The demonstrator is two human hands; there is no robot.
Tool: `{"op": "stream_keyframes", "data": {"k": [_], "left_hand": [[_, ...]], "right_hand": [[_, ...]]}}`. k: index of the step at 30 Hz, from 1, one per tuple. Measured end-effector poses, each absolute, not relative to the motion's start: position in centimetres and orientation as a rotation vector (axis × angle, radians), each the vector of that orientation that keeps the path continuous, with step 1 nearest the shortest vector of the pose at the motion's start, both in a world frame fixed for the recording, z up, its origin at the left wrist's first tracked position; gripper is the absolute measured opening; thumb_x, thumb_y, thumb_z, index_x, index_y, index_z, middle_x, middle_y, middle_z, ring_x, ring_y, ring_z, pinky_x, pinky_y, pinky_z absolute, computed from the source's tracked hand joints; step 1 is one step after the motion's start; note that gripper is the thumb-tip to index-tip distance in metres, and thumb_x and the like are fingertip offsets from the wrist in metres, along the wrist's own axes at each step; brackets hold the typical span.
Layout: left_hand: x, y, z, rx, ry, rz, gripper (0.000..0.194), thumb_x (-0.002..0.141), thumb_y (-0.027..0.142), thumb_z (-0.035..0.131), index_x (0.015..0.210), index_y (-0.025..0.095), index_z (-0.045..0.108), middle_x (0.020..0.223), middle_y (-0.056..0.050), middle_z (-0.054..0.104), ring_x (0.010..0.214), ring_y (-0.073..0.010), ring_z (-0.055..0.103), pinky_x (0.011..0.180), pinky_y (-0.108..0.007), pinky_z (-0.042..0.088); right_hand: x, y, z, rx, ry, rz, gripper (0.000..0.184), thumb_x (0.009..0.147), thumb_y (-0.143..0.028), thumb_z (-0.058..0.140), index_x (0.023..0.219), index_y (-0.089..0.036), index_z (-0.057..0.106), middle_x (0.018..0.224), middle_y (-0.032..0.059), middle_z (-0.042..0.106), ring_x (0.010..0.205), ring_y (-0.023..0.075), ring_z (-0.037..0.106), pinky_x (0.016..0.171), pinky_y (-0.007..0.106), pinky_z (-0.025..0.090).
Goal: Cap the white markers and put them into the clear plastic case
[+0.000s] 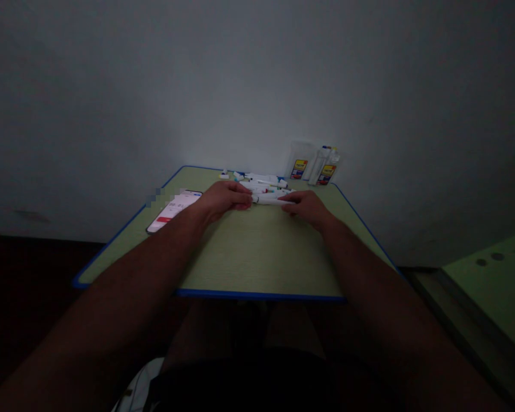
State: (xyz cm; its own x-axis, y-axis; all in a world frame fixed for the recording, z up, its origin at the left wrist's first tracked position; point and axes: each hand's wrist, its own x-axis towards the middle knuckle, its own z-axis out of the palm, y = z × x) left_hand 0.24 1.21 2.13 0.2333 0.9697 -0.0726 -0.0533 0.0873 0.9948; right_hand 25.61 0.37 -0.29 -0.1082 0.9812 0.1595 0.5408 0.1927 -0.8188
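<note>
My left hand (226,196) and right hand (308,207) pinch a white pen (266,200), fingers nearly closed.
It's between them, by the table's (257,252) far side; probably light, hard, slippery: best held mid-pen.

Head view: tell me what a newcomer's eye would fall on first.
Probably the glowing phone, lying on the left of the dim, blue-edged table. Next, the left hand and right hand at either end of a white marker, then the clear cases with yellow labels at the far right, by the wall.
</note>
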Motion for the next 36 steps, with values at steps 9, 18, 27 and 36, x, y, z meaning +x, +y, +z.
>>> {"op": "stream_keyframes", "data": {"k": [9, 18, 27, 36], "left_hand": [[0.4, 2.0, 0.6, 1.499, 1.117, 1.145, 0.013, 0.065, 0.003, 0.077, 0.069, 0.012, 0.069, 0.056, -0.002, 0.066, 0.05, -0.0109, 0.059, 0.057, -0.027, 0.051], [1.5, 1.3, 0.5, 1.56, 1.171, 1.179, 0.013, 0.065, 0.004, 0.073, 0.065, 0.014, 0.064, 0.054, 0.0, 0.062, 0.049, -0.0104, 0.056, 0.053, -0.024, 0.046], [1.5, 1.6, 0.1, 1.573, 1.161, 1.165, 0.012, 0.063, 0.004, 0.072, 0.064, 0.013, 0.063, 0.055, -0.001, 0.064, 0.049, -0.0112, 0.056, 0.052, -0.025, 0.046], [1.3, 1.7, 0.0, 1.655, 1.137, 1.205, 0.009, 0.066, 0.014, 0.074, 0.069, 0.015, 0.065, 0.058, -0.001, 0.065, 0.053, -0.0122, 0.059, 0.056, -0.026, 0.048]], "right_hand": [[25.2, -0.3, 0.3, -1.377, -1.823, 0.692, 0.022, 0.077, -0.027, 0.072, 0.092, -0.012, 0.079, 0.057, 0.0004, 0.064, 0.049, 0.0099, 0.054, 0.053, 0.023, 0.043], [25.0, -0.4, 0.7, -1.419, -1.786, 0.603, 0.022, 0.075, -0.025, 0.071, 0.09, -0.011, 0.079, 0.054, -0.0008, 0.06, 0.048, 0.0096, 0.051, 0.054, 0.024, 0.04], [24.6, -0.5, 0.8, -1.447, -1.784, 0.594, 0.02, 0.074, -0.022, 0.071, 0.089, -0.011, 0.079, 0.056, -0.0007, 0.061, 0.049, 0.0092, 0.049, 0.053, 0.024, 0.039], [24.8, -0.3, 1.0, -1.409, -1.899, 0.362, 0.018, 0.075, -0.02, 0.071, 0.089, -0.014, 0.08, 0.074, 0.0041, 0.073, 0.068, 0.0155, 0.064, 0.071, 0.029, 0.047]]}}
